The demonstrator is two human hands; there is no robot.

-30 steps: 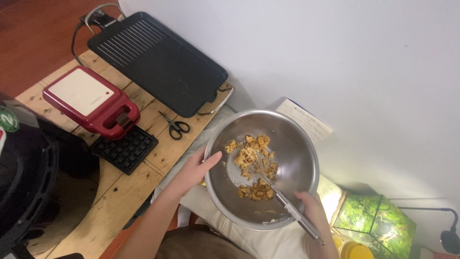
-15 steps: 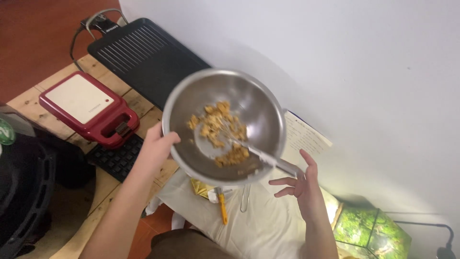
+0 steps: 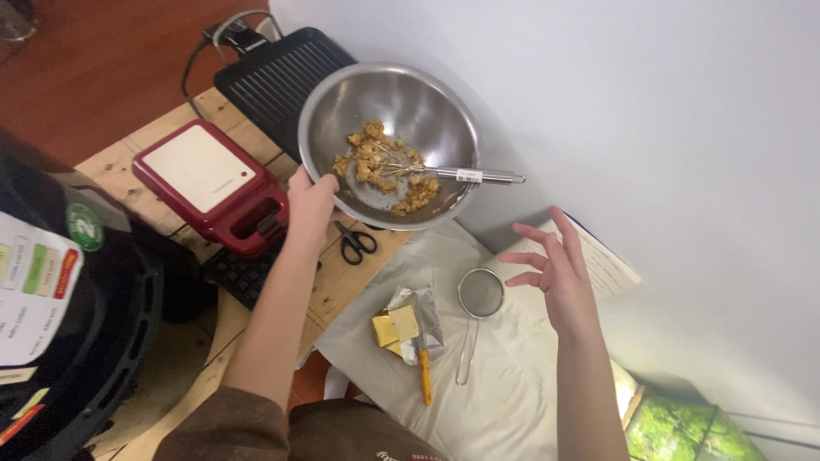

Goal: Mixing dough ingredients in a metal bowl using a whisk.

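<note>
My left hand (image 3: pixel 309 198) grips the near rim of a steel mixing bowl (image 3: pixel 431 107) and holds it up above the table. Crumbly yellow-brown dough (image 3: pixel 376 162) lies in the bowl, and a metal whisk (image 3: pixel 465 175) rests in it with its handle over the right rim. My right hand (image 3: pixel 555 271) hovers to the right below the bowl, fingers spread, holding nothing.
A red sandwich maker (image 3: pixel 209 181) and a black grill plate (image 3: pixel 282 77) sit on the wooden table (image 3: pixel 128 158). Black scissors (image 3: pixel 354 242) lie near the bowl. On a grey cloth (image 3: pixel 504 384) are a small sieve (image 3: pixel 478 299), unwrapped butter (image 3: pixel 395 324) and a yellow-handled knife (image 3: pixel 424 376).
The bowl has been lifted off the cloth and carried up and left. My right hand has let go of the whisk and drawn away, open.
</note>
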